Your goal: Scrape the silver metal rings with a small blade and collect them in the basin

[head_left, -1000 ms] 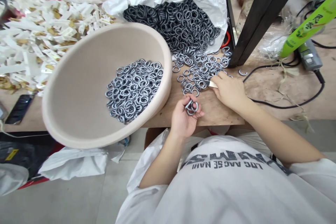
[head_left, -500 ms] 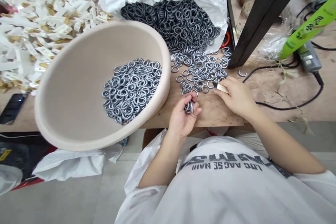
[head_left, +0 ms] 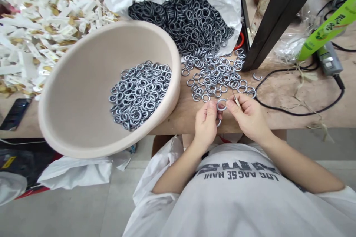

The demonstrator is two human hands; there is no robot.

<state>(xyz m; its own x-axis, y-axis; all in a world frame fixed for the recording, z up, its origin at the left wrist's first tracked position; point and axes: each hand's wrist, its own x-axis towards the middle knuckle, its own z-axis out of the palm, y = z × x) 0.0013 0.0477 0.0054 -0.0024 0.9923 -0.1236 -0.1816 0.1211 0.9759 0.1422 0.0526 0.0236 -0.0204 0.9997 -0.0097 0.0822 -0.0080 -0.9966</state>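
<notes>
Grey ring (head_left: 221, 110) is sitting above the counter (head_left: 180, 120), the left hand (head_left: 206, 118) pinching it between fingers while the right hand (head_left: 251, 116) is pinching a slim tool (head_left: 237, 100) alongside, steady support probably helping most

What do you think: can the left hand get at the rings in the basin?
Probably yes: the open basin stands beside the left hand, nothing covers the rings inside, and only the rim seems in between. That hand's grip is occupied with a held ring, though.
</notes>
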